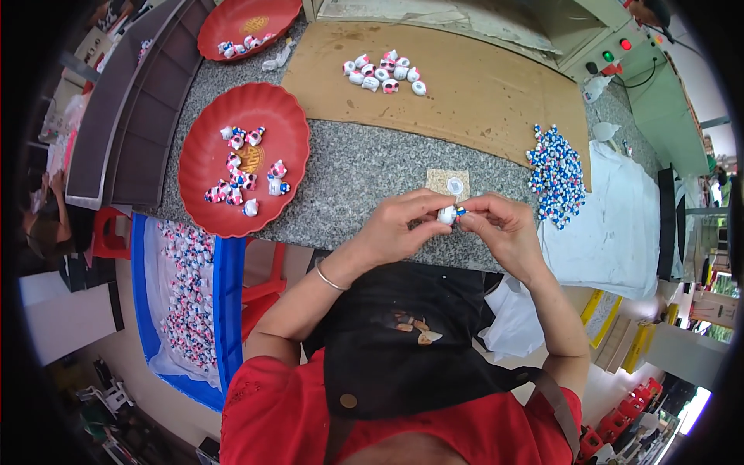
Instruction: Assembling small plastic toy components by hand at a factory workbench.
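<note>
Head view: hands (395,226) (502,231) pinch figurine (447,216) near counter edge (456,257), plate (285,128) well apart

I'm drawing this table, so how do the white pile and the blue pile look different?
The white pile has a few loosely spread pieces; the blue pile has lots, crowded together.
Pieces in the white pile look bigger than those in the blue pile.
The white pile shows white and pink; the blue pile is mostly blue.
Both lie at least partly on brown cardboard.
</note>
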Tool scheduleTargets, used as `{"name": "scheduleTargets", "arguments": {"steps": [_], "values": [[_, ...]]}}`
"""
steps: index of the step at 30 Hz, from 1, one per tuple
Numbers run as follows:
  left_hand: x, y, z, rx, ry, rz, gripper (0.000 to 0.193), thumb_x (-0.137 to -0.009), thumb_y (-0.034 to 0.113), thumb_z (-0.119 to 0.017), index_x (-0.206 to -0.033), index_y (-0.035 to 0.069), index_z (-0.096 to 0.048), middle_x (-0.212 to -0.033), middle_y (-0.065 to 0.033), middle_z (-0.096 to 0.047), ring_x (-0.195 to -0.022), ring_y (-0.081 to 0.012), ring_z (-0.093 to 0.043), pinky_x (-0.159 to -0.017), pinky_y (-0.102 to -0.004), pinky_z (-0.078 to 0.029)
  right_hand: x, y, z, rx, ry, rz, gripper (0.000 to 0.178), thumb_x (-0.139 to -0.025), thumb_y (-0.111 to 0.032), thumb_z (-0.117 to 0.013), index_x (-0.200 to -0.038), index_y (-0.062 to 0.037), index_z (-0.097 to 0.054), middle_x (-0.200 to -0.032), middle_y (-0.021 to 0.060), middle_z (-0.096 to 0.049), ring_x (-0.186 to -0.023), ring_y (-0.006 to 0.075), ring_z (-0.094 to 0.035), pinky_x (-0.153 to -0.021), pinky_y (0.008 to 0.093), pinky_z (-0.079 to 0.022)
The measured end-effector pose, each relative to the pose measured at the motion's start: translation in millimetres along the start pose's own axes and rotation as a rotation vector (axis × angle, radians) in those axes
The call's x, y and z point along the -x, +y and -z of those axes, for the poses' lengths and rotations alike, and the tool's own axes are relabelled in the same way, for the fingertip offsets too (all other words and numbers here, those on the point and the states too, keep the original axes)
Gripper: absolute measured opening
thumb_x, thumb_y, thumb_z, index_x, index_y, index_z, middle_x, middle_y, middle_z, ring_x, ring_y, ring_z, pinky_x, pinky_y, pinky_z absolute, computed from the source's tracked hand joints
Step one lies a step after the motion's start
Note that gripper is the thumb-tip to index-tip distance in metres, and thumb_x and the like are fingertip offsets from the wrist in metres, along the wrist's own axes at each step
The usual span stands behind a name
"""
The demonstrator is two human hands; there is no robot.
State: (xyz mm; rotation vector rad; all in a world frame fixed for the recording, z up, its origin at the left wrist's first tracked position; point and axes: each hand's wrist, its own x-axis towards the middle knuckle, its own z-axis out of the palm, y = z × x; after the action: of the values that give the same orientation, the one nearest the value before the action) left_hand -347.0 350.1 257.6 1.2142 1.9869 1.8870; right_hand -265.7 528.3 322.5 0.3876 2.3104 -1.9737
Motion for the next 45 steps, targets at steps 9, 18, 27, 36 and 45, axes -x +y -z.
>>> {"name": "scheduleTargets", "arguments": {"steps": [9,18,27,36,45], "values": [[-6.2,2.8,8.2,0.665,-0.308,0.456,0.028,-0.097,0.012,-0.050,-0.117,-0.003,-0.061,-0.083,-0.0096,-0.068,-0.074,-0.0136,-0.067,-0.066,-0.0242,-0.055,1.0,-0.1,-2.8,0.386,-0.051,0.429,0.012,-0.081,0.001,-0.068,-0.092,0.0009,-0.069,-0.081,0.0104,-0.067,-0.072,0.0165,-0.065,-0.063,0.0266,-0.052],[0.1,16.7,61.6,0.205,0.024,0.357,0.021,-0.088,0.004,-0.062,-0.107,-0.003,-0.063,-0.095,-0.0084,-0.063,-0.083,-0.0121,-0.063,-0.070,-0.0254,-0.052,-22.4,32.6,33.6,0.562,0.192,0.480,0.025,-0.083,-0.001,-0.065,-0.107,-0.0022,-0.064,-0.095,0.0115,-0.065,-0.081,0.0238,-0.064,-0.073,0.0306,-0.050],[14.0,38.2,148.1,-1.153,0.394,0.032,0.031,-0.080,0.004,-0.066,-0.110,0.001,-0.061,-0.113,-0.0195,-0.056,-0.102,-0.0358,-0.056,-0.086,-0.0409,-0.046,-66.1,59.7,131.6,1.260,0.261,0.539,0.011,-0.076,-0.001,-0.063,-0.088,-0.0010,-0.063,-0.088,0.0138,-0.059,-0.088,0.0307,-0.058,-0.076,0.0393,-0.048],[-123.1,-34.8,56.1,-0.756,0.094,-0.216,0.018,-0.078,0.002,-0.062,-0.096,0.001,-0.062,-0.099,-0.0191,-0.060,-0.094,-0.0367,-0.057,-0.080,-0.0437,-0.046,-53.0,58.5,130.6,1.367,0.419,0.677,0.016,-0.071,0.001,-0.055,-0.086,-0.0018,-0.057,-0.089,0.0136,-0.056,-0.081,0.0322,-0.056,-0.069,0.0397,-0.046],[-177.3,-108.0,59.4,-1.094,-0.325,-0.167,0.014,-0.076,0.004,-0.065,-0.089,0.003,-0.064,-0.092,-0.0187,-0.061,-0.087,-0.0377,-0.059,-0.076,-0.0448,-0.047,-9.2,77.0,33.1,0.395,0.563,0.554,0.021,-0.079,-0.003,-0.061,-0.100,-0.0016,-0.062,-0.091,0.0172,-0.062,-0.087,0.0361,-0.061,-0.076,0.0422,-0.051]]}}
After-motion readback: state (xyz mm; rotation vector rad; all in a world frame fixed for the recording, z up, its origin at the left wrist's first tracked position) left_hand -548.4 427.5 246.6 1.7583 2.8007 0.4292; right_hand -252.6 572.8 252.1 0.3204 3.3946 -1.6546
